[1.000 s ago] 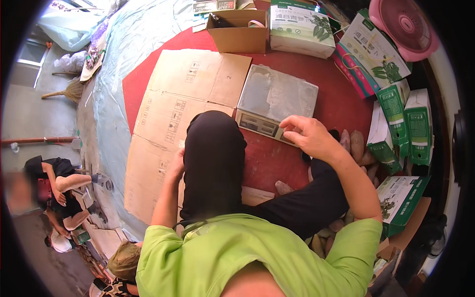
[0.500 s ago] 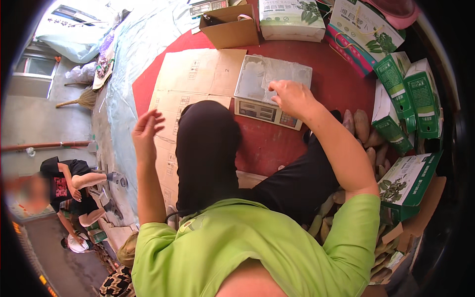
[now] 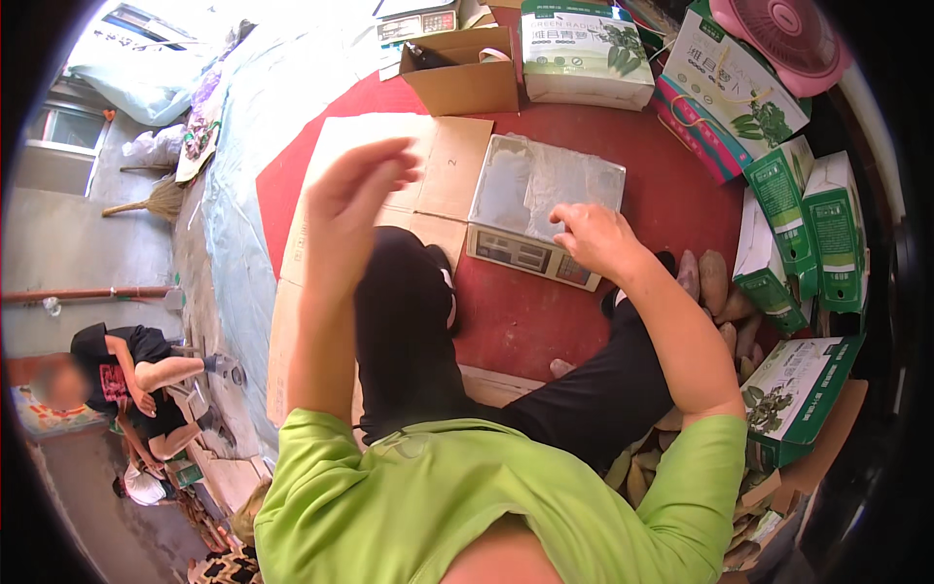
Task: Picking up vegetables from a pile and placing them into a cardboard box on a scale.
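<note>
A weighing scale [image 3: 535, 180] with a worn metal plate stands in front of me on a red surface; its display and keypad face me. Over the plate's near right edge hovers my right hand [image 3: 598, 237], fingers loosely bent and apart, with nothing in them. Whether it touches the plate I cannot tell. My left hand [image 3: 358, 190] is raised above a flattened cardboard sheet [image 3: 455, 161]. Its fingers stretch toward the right, somewhat blurred, and nothing shows in them.
An open brown carton [image 3: 465, 90] and a white-green box [image 3: 589, 73] stand at the back. Green boxes [image 3: 778, 214], a pink fan [image 3: 783, 34] and several radishes [image 3: 713, 277] lie along the right. Two people sit at left, one in a black shirt [image 3: 117, 365].
My left hand has risen and moved right, over the cardboard. My right hand has shifted slightly right and down along the scale. The view has tilted a little, showing more of the fan.
</note>
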The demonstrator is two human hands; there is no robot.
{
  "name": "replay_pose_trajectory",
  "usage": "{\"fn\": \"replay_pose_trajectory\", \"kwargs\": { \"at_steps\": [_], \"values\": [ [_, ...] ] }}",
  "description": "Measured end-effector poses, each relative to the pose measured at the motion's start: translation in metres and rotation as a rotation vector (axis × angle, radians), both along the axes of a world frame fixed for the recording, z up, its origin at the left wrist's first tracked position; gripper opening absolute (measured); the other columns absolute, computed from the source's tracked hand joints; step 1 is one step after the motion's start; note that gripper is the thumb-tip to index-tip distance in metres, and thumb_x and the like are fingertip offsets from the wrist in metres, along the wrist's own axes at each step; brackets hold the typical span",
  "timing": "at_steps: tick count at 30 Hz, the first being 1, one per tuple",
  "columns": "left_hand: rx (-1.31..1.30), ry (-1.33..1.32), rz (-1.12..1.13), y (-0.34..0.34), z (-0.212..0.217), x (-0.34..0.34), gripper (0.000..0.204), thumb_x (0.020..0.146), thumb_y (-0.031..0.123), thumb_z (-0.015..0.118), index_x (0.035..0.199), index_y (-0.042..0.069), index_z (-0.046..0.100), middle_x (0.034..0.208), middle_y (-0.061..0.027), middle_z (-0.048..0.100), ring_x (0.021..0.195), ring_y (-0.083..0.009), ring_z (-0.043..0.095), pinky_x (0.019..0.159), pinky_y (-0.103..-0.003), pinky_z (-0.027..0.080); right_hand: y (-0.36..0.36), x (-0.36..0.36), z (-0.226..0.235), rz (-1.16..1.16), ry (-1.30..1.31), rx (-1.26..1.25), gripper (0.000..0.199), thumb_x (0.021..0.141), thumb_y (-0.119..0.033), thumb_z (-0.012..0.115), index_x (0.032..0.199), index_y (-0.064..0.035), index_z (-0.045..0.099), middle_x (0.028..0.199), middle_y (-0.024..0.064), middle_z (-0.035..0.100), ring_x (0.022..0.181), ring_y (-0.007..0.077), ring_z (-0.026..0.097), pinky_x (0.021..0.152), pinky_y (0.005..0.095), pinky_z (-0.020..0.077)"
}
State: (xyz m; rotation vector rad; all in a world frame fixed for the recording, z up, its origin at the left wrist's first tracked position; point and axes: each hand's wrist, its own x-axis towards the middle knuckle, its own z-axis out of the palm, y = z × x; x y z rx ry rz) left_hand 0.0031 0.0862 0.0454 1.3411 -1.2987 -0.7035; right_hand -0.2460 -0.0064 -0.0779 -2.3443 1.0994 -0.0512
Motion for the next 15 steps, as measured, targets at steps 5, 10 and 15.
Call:
{"fn": "replay_pose_trajectory", "kwargs": {
  "at_steps": [5,10,15],
  "values": [
    [0.143,-0.133,-0.407,-0.07,-0.046,-0.048,0.021,0.086,0.005,0.059,0.106,0.002,0.065,0.095,-0.0093,0.066,0.088,-0.0194,0.065,0.077,-0.033,0.051,-0.023,0.02,-0.021,-0.043,0.094,0.186,0.028,0.085,-0.022,0.061,0.111,-0.0113,0.061,0.111,0.0134,0.064,0.103,0.034,0.06,0.087,0.0434,0.048],
    [-0.004,-0.223,-0.516,-0.087,-0.099,-0.067,0.024,0.08,0.004,0.062,0.104,0.004,0.064,0.1,-0.0133,0.063,0.09,-0.0327,0.062,0.078,-0.039,0.051,-0.048,0.015,-0.087,0.116,0.005,-0.061,0.025,0.084,-0.021,0.06,0.107,-0.0133,0.063,0.113,0.0072,0.063,0.099,0.03,0.062,0.089,0.0372,0.0482],
    [-0.14,-0.143,-0.472,-0.071,-0.076,-0.039,0.026,0.079,0.007,0.066,0.104,0.005,0.063,0.092,-0.0135,0.059,0.085,-0.0349,0.058,0.073,-0.041,0.048,-0.095,0.079,-0.086,-0.171,0.026,0.259,0.021,0.084,-0.019,0.059,0.103,-0.0114,0.064,0.107,0.0104,0.064,0.095,0.03,0.062,0.083,0.0408,0.0493]
  ]
}}
